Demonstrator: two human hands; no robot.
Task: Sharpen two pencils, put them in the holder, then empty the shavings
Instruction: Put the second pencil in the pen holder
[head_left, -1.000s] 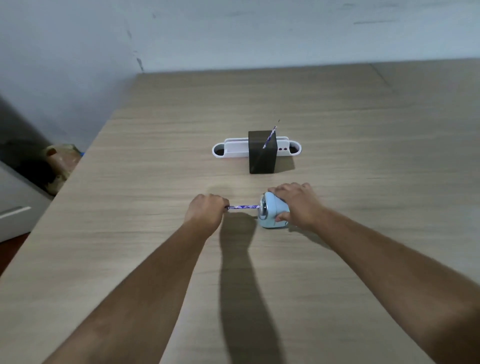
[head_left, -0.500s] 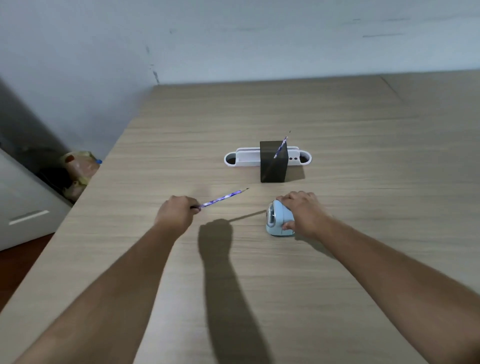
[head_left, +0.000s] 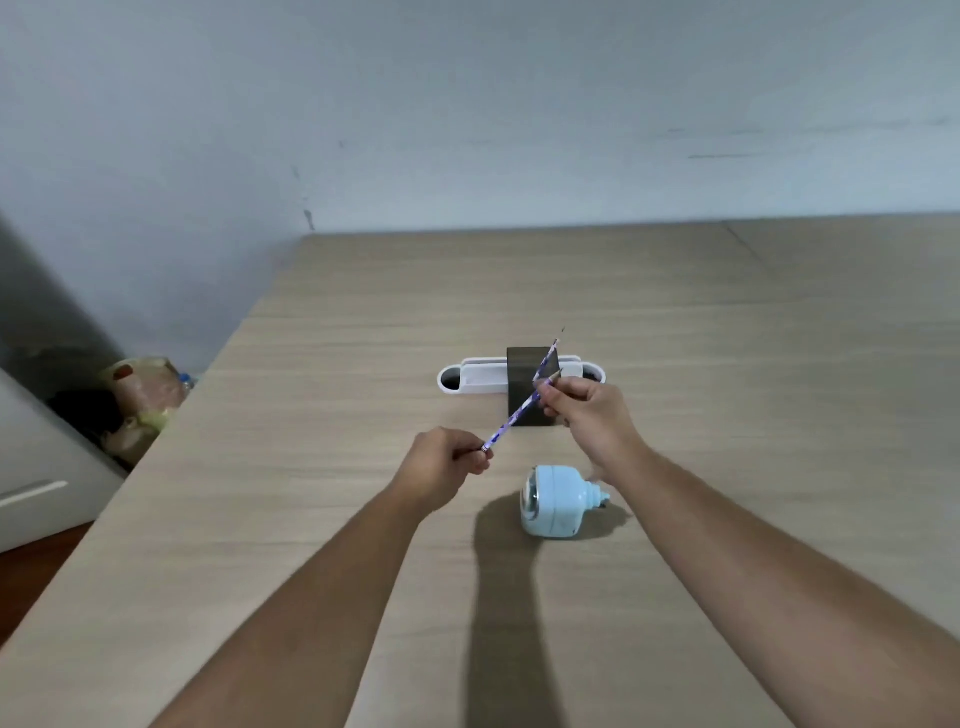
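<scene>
Passing the second pencil (head_left: 514, 415) between hands: left hand (head_left: 441, 467) pinches its blunt end, right hand (head_left: 587, 415) pinches near the tip, in the air just before the dark holder (head_left: 522, 364). First pencil (head_left: 549, 356) already leans inside. Sharpener (head_left: 553, 501) sits free on the table (head_left: 311, 519). Next, probably: left lets go, right drops it in tip-up; shavings not yet emptied.

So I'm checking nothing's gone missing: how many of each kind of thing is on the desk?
Pencils: 2, one in the dark holder, one held between the left hand and right hand at
Sharpeners: 1
Dark holders: 1
White trays: 1
Total: 5
</scene>
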